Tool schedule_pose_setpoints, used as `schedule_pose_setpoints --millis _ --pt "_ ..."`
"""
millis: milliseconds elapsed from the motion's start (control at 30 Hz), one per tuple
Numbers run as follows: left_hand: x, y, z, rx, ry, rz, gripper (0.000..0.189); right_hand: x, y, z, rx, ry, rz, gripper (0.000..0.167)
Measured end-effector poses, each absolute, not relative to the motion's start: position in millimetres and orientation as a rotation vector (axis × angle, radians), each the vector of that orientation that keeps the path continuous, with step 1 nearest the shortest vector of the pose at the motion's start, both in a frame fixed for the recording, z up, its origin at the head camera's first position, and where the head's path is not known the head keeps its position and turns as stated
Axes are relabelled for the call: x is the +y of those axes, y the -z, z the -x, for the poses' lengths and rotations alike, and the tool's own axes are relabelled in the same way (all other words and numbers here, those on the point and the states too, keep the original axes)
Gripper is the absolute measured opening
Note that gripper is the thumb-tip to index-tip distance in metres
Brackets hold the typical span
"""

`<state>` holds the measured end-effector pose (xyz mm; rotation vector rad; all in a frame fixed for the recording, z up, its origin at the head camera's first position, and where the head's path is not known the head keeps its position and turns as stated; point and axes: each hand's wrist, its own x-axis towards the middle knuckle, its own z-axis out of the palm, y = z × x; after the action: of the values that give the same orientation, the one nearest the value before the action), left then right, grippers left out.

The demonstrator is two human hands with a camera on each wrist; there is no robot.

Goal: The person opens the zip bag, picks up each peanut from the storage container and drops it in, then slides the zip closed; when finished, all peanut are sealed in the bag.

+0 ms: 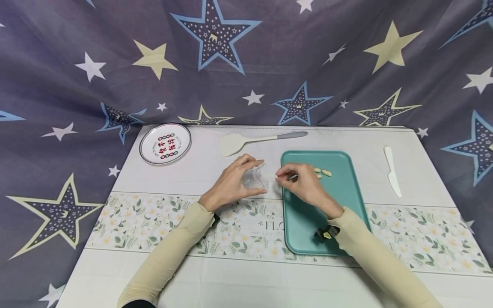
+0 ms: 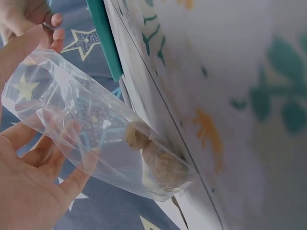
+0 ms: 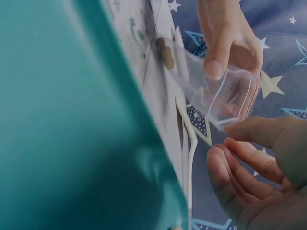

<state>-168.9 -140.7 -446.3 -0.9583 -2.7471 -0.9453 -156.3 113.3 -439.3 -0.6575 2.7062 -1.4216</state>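
A clear zip bag has a peanut in its shell at its bottom. My left hand holds the bag between thumb and spread fingers, its mouth toward the right hand. Beside that mouth is my right hand, fingers loosely bent and nothing showing between them. In the right wrist view, a right fingertip is right at the bag's corner. A few peanuts lie on the teal tray, partly hidden behind the right hand.
A white spatula with a grey handle lies behind the hands. At the back left is a round plate with red lettering. A white knife rests right of the tray. Behind the table hangs a star-patterned cloth.
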Motion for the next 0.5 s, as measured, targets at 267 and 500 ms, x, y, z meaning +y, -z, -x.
schedule_pose_setpoints --millis 267,500 --pt "-141.9 447.4 169.2 -2.75 0.947 0.954 0.083 134.1 450.0 156.4 2.766 1.379 0.628 0.013" --pt "-142.8 446.6 169.3 -2.748 0.941 0.955 0.082 154.4 457.4 158.3 2.831 1.342 0.556 0.015"
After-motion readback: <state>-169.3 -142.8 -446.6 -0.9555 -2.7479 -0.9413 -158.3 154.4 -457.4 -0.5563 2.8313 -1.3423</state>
